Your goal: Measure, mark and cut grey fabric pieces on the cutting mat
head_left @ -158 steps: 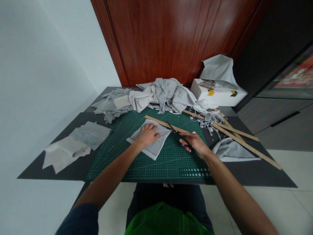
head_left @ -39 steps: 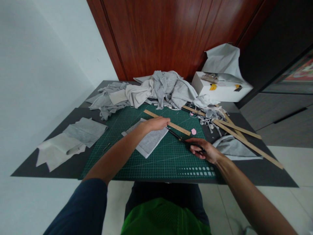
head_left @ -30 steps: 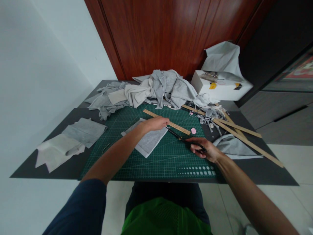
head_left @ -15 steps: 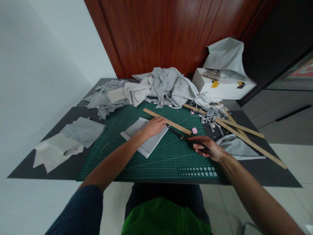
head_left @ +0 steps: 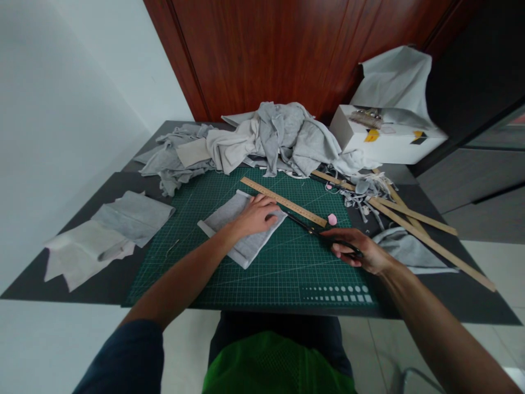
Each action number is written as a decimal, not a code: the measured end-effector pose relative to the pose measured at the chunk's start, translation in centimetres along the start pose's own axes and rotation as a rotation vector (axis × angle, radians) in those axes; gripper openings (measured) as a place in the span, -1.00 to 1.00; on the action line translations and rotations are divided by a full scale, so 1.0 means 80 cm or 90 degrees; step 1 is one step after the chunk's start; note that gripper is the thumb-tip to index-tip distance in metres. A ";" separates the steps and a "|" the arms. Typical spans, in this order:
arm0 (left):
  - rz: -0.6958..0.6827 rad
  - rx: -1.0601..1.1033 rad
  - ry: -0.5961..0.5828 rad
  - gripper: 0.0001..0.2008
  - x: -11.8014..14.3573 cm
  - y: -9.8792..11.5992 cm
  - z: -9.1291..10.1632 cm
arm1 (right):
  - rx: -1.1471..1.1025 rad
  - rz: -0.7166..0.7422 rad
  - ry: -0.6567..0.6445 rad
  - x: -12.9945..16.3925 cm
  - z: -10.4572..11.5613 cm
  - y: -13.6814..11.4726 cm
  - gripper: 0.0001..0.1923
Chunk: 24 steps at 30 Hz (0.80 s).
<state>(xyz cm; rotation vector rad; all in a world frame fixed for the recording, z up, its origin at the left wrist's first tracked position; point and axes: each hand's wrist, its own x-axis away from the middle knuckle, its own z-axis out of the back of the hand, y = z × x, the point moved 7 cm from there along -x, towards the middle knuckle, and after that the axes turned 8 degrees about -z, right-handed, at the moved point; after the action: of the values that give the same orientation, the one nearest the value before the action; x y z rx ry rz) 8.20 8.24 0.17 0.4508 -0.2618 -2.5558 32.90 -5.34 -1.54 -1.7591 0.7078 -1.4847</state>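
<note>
A grey piece of cloth with pale folded edges lies flat on the green cutting mat. My left hand rests on its upper right part, fingers laid out over the cloth and thumb apart. In my right hand I hold black-handled scissors, their blades pointing left. The blade tips reach the cloth's right corner; whether they touch it I cannot tell. Just beyond my left fingers a wooden ruler lies slanted. A pink piece of chalk sits beside the ruler's right end.
Heaped grey and cream cloth lines the table's back. Cut cloth pieces lie at left. To the right are wooden strips, thread scraps and a folded grey cloth. A white box stands at the back right.
My left hand has drawn back slightly from the cloth's right corner, and its thumb now shows apart. The scissors stay by that corner. The whole view has shifted a little.
</note>
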 end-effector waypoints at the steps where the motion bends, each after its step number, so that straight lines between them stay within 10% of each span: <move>1: 0.004 0.003 -0.005 -0.73 0.000 -0.001 -0.001 | 0.000 -0.005 -0.002 0.001 -0.001 -0.001 -0.28; 24: 0.031 0.029 -0.019 -0.68 -0.003 -0.003 -0.001 | -0.011 -0.053 0.005 0.001 -0.009 0.000 -0.19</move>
<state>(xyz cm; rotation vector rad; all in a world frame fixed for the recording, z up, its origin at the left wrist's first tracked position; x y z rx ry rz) 8.31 8.52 0.13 0.4179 -0.3395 -2.5149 32.20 -5.52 -1.45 -1.8166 0.6611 -1.5466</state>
